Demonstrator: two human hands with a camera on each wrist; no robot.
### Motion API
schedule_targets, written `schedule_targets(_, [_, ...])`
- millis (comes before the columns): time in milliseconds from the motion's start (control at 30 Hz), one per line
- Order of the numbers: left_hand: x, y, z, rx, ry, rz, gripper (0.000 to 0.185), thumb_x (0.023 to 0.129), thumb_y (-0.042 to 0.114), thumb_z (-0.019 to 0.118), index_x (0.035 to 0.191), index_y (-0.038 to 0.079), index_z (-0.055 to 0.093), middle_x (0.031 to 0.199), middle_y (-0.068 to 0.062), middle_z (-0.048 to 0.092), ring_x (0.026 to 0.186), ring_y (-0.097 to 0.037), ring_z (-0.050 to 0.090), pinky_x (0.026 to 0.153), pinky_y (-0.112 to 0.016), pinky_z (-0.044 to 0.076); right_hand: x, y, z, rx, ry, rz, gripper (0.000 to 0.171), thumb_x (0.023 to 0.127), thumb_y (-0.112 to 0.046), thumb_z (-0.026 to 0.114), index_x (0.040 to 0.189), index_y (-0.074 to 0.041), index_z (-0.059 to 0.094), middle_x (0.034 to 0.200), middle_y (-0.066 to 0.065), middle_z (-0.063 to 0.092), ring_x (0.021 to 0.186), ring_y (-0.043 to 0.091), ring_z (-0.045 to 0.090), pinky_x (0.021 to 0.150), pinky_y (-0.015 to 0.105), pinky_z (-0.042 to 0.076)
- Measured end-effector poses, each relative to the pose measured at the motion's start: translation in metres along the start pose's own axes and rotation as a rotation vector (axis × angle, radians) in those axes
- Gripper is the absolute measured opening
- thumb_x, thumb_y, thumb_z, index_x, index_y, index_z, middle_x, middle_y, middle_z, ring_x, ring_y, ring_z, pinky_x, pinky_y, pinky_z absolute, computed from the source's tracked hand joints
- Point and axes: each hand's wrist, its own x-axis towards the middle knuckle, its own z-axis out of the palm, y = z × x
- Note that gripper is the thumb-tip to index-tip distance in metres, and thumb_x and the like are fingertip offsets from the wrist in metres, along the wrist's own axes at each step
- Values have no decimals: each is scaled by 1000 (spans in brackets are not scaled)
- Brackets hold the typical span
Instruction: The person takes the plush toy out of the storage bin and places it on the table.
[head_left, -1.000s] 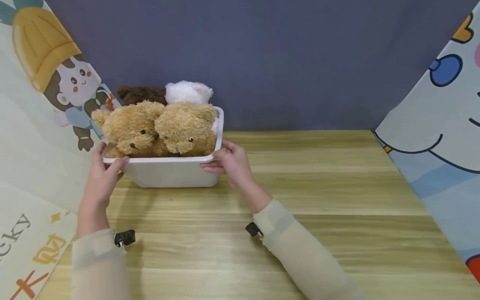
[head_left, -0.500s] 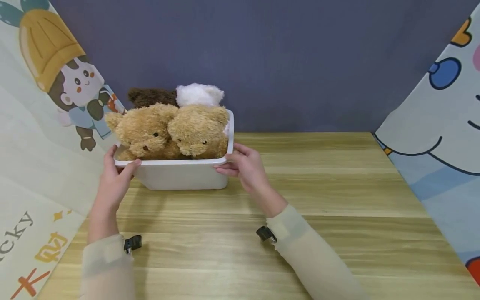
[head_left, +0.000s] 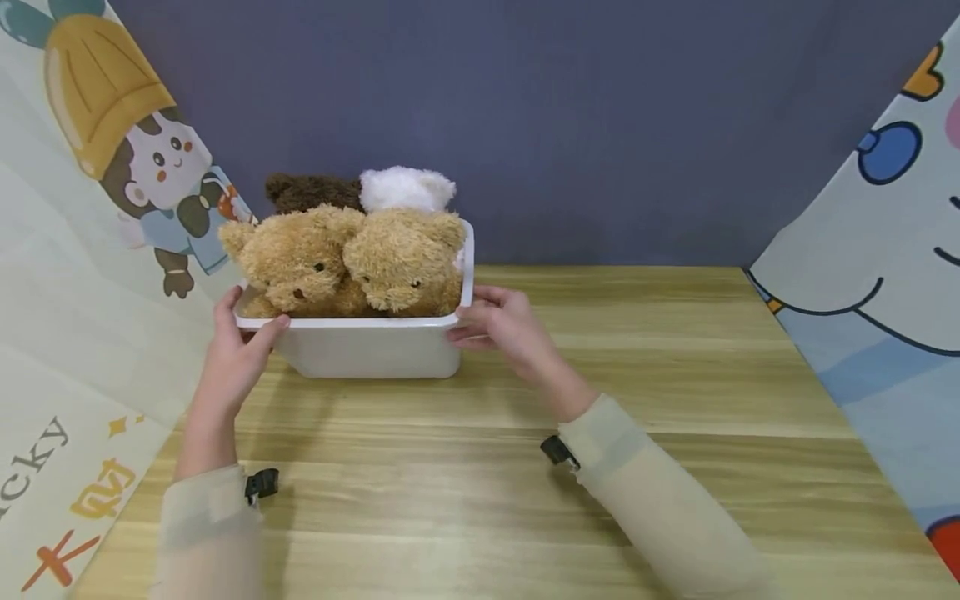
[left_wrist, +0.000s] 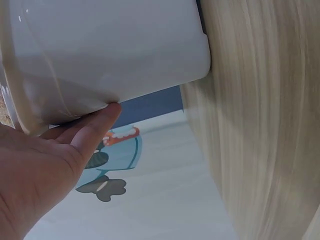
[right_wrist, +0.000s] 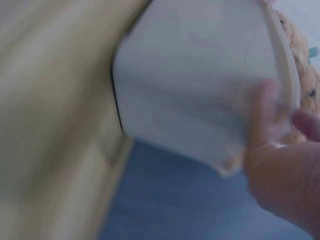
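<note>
A white plastic storage bin (head_left: 375, 350) stands on the wooden table near the back wall, packed with teddy bears. Two tan teddy bears (head_left: 300, 258) fill its front; behind them show a dark brown plush (head_left: 311, 192) and a white plush (head_left: 407, 190). My left hand (head_left: 228, 358) grips the front left corner, thumb on the rim; in the left wrist view its fingers (left_wrist: 95, 130) reach under the rim. At the front right corner, my right hand (head_left: 517, 329) has fairly straight fingers right at the rim, and it is blurred in the right wrist view.
Pale wood table (head_left: 637, 375) extends to the right of the bin. A dark blue-grey wall (head_left: 570, 125) closes the back. Cartoon-printed panels stand along the left (head_left: 97, 333) and right sides.
The bin has shifted right along the table with both hands. In the last half second the right hand has slid outward, its fingertips drawing back toward the corner.
</note>
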Motion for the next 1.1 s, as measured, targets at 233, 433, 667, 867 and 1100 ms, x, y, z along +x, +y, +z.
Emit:
schedule_targets(233, [5, 0, -10, 18, 5, 37, 103, 102, 48, 68, 172, 14, 0, 170, -32, 19, 119, -19, 54, 75, -5, 52, 6, -54, -19, -682, 14, -156, 87, 99, -39, 76, 170, -18, 30, 153, 13, 52, 134, 31, 59, 106, 47, 60])
schedule_targets(433, [10, 1, -14, 27, -65, 14, 111, 101, 49, 70, 172, 20, -10, 180, -17, -6, 151, -52, 35, 76, -7, 52, 15, -84, -9, -772, -101, -250, 93, 96, -50, 77, 171, -36, 23, 166, 8, 37, 143, 30, 54, 109, 47, 58])
schedule_targets(667, [13, 3, -9, -32, -79, -52, 111, 100, 51, 70, 171, 33, -13, 181, -11, -11, 141, -36, 48, 83, -16, 60, 23, -85, 12, -826, -153, -283, 97, 92, -61, 77, 170, -41, 22, 176, 8, 23, 156, 32, 36, 125, 61, 40])
schedule_targets(867, [13, 2, -9, -31, -83, -57, 110, 101, 51, 69, 171, 32, -13, 180, -18, -5, 131, -24, 51, 83, -17, 61, 28, -80, 25, -846, -127, -257, 96, 91, -62, 78, 168, -44, 25, 175, 8, 27, 158, 31, 34, 126, 62, 38])
schedule_targets(1100, [13, 1, -10, -64, -81, -68, 111, 101, 50, 69, 170, 34, -15, 179, -21, -6, 150, -47, 39, 102, -42, 62, 32, -75, 33, -824, -84, -273, 90, 91, -56, 81, 166, -43, 32, 177, 4, 26, 162, 31, 28, 128, 65, 33])
